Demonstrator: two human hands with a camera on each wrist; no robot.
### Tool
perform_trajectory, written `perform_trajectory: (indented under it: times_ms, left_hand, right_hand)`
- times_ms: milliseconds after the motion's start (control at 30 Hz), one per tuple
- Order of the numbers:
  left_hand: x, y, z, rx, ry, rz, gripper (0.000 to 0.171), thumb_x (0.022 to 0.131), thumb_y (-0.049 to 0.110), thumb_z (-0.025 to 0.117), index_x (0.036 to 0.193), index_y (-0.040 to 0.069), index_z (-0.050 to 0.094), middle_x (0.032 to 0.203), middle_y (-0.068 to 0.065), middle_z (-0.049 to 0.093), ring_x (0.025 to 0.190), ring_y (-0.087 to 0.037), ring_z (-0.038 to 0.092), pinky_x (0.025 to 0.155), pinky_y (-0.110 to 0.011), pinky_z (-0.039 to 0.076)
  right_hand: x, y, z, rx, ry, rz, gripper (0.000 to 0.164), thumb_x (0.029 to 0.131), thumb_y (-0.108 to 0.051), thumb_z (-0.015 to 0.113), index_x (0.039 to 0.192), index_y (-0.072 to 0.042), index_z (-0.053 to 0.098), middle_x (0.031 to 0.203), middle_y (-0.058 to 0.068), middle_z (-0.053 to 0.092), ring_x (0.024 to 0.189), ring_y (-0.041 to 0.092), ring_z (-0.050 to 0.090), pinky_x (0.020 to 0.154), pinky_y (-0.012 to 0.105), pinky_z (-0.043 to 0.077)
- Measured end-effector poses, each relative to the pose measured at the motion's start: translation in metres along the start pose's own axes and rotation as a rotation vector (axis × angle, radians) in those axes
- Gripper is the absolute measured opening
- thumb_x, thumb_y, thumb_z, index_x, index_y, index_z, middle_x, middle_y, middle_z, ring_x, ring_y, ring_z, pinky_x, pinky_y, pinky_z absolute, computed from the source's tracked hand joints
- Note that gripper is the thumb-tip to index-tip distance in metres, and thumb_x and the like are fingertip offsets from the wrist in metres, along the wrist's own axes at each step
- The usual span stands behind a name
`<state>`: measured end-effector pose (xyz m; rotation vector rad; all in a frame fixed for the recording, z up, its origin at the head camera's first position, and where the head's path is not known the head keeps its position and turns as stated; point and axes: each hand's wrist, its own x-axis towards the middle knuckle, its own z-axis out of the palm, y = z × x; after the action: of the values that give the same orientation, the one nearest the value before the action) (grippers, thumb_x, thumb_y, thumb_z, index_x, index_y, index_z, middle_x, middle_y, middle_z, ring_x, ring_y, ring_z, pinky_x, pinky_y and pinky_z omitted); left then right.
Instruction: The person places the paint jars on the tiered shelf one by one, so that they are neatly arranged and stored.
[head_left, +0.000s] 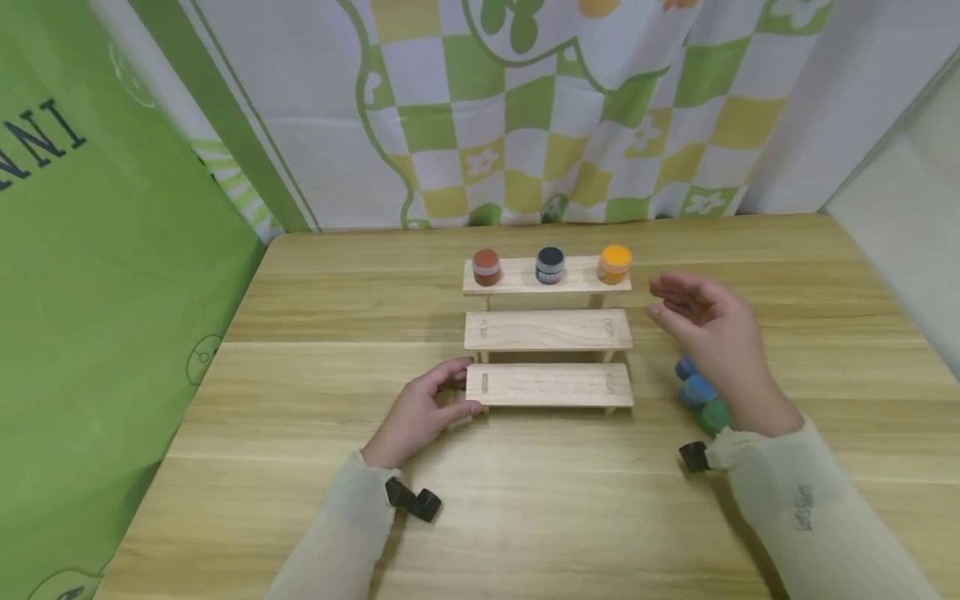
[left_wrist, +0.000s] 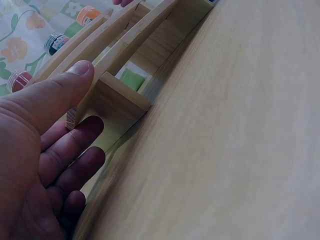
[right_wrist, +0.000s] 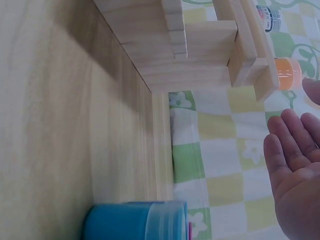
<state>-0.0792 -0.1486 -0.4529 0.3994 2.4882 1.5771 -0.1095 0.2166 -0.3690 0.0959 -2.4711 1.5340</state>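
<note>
A three-step wooden display stand (head_left: 549, 385) stands on the table. On its top step are a red-brown paint jar (head_left: 486, 267), a black paint jar (head_left: 550, 266) and an orange paint jar (head_left: 615, 265). My left hand (head_left: 422, 410) holds the left end of the lowest step, thumb at its front corner; in the left wrist view the fingers (left_wrist: 75, 162) curl below the board. To the right of the stand, my right hand (head_left: 712, 333) hovers with nothing in it, fingers loosely extended. It is apart from the orange jar (right_wrist: 287, 73).
Two blue jars (head_left: 697, 390) and a green jar (head_left: 712, 416) sit on the table right of the stand, partly hidden by my right forearm. A checked curtain (head_left: 525, 125) hangs behind the table (head_left: 300, 400). Green fabric (head_left: 112, 292) hangs at the left.
</note>
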Motion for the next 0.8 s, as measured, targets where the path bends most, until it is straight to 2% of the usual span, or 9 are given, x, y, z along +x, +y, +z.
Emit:
perform_trajectory:
  times_ms: [167,333,533,700,800]
  left_hand:
    - [-0.001,-0.002,0.0,-0.005,0.0,0.001,0.067,0.084,0.026,0.083,0.143,0.012,0.055,0.125,0.0,0.067,0.123,-0.021,0.057,0.11,-0.05,0.037]
    - [0.0,-0.002,0.0,0.002,0.005,0.005,0.067,0.083,0.027,0.084,0.143,0.013,0.055,0.124,0.0,0.068,0.123,-0.021,0.057,0.11,-0.05,0.037]
    - [-0.001,-0.001,0.0,0.002,0.002,-0.007,0.068,0.083,0.028,0.084,0.143,0.014,0.055,0.125,0.0,0.067,0.123,-0.021,0.057,0.109,-0.05,0.038]
    - [-0.001,0.0,-0.001,0.001,0.003,-0.008,0.068,0.083,0.029,0.083,0.143,0.015,0.055,0.126,0.0,0.067,0.123,-0.021,0.057,0.108,-0.05,0.038]
    - [-0.001,0.0,-0.001,0.0,0.002,-0.005,0.068,0.083,0.029,0.084,0.143,0.015,0.056,0.126,0.0,0.067,0.123,-0.021,0.057,0.109,-0.05,0.038]
  right_hand:
    - [-0.01,0.003,-0.005,-0.018,0.011,-0.01,0.038,0.095,-0.014,0.071,0.13,-0.002,0.062,0.125,0.011,0.066,0.107,0.002,0.061,0.086,0.01,0.049]
    - [-0.019,0.009,-0.01,-0.033,0.027,-0.008,0.037,0.094,-0.012,0.072,0.129,-0.002,0.063,0.12,0.0,0.068,0.105,0.0,0.062,0.084,0.009,0.048]
    - [-0.031,0.014,-0.017,-0.032,0.042,-0.052,0.035,0.092,-0.004,0.072,0.125,0.002,0.064,0.112,-0.014,0.068,0.102,0.0,0.062,0.086,0.009,0.047]
    - [-0.044,0.016,-0.022,0.0,0.035,-0.082,0.036,0.09,0.003,0.073,0.125,0.005,0.063,0.114,-0.011,0.07,0.104,0.001,0.063,0.091,0.01,0.046]
    - [-0.054,0.017,-0.026,-0.003,0.023,-0.062,0.037,0.09,0.0,0.074,0.126,0.003,0.063,0.116,-0.011,0.07,0.106,0.0,0.063,0.092,0.009,0.045]
